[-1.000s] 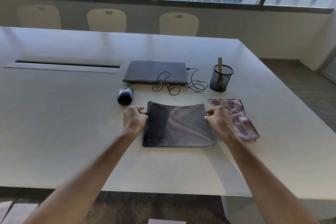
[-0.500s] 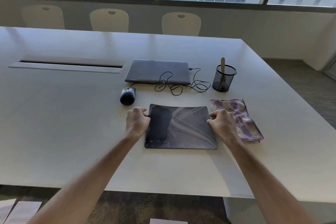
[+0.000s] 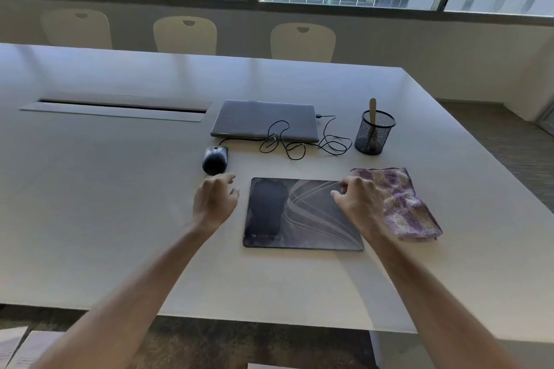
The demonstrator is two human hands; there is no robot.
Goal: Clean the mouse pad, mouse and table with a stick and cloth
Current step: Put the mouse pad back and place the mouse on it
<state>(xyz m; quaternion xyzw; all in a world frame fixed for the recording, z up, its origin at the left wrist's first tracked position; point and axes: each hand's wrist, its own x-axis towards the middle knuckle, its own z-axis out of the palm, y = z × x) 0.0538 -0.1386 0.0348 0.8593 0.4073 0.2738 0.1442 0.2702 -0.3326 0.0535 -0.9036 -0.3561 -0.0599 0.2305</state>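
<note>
The dark mouse pad (image 3: 302, 214) lies flat on the white table (image 3: 105, 204), a little in from the near edge and toward the right side. The left hand (image 3: 214, 201) hovers just left of the pad, apart from it, fingers loosely curled and half open, holding nothing. The right hand (image 3: 358, 201) sits over the pad's far right corner, fingers bent downward and loosely spread; whether the fingertips touch the pad cannot be told, and it grips nothing visible.

The black wired mouse (image 3: 215, 160) rests just beyond the left hand, off the pad's far left corner. Its cable (image 3: 302, 145) loops across the table toward the closed grey laptop (image 3: 265, 123), which lies farther in. A purple and white cloth (image 3: 398, 204) lies folded just beside the pad's right edge, partly behind the right hand. Beyond the cloth stands a black mesh cup (image 3: 374, 136) with a flat wooden stick (image 3: 372, 109) upright inside.
</note>
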